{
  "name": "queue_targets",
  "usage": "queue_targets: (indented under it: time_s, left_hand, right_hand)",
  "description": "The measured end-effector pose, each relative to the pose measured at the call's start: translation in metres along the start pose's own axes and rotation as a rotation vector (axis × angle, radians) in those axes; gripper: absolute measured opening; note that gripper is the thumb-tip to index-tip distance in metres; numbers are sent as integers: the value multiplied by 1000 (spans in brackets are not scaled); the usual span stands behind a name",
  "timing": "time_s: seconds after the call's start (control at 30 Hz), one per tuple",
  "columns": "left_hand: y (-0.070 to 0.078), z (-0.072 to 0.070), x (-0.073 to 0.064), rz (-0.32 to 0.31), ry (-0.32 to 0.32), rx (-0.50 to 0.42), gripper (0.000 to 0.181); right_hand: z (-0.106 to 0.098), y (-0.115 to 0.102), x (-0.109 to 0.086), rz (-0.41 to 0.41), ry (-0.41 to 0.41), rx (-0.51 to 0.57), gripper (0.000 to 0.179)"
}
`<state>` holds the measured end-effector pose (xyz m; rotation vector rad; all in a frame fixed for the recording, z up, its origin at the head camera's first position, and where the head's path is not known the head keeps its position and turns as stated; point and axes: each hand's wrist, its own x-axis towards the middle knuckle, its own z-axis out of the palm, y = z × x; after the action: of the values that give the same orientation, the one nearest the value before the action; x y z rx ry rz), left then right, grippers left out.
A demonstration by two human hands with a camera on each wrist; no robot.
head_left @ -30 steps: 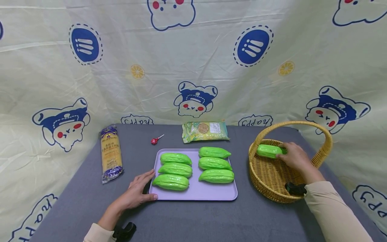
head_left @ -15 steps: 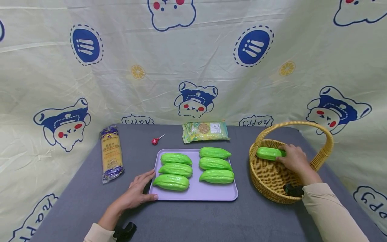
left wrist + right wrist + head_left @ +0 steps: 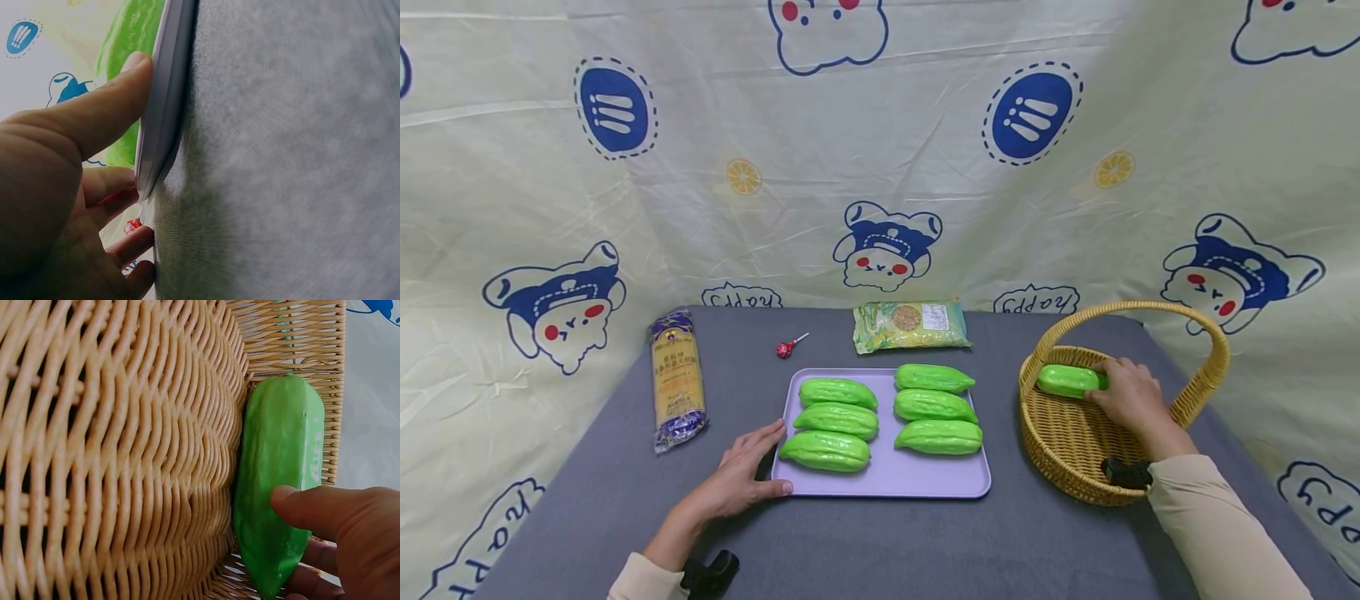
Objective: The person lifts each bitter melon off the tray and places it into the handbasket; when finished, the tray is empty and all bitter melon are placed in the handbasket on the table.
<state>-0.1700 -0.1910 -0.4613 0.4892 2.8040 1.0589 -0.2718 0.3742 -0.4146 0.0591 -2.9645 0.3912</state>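
Head view from above, forward and down; wrist views close

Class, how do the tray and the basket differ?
The tray is lilac and smooth; the basket, tan and woven.
The tray is rectangular; the basket, rounded with an arched handle.
The tray bears six gourds; the basket shows one gourd.
Both stand on the grey table.

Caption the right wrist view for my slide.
Right hand holding a ridged green gourd toward its tapered end, inside a wicker basket.
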Motion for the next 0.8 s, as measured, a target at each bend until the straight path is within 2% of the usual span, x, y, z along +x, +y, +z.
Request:
queue_targets:
  time_s: [0.57,0.8]
  left_hand:
    - [0,0,-1,18,19,6,82]
    - [1,-1,0,-5,-6,-3,83]
  right_hand:
    - [0,-4,-1,15,-16,-23,53]
    - [-1,-5,-1,22,-19,-23,55]
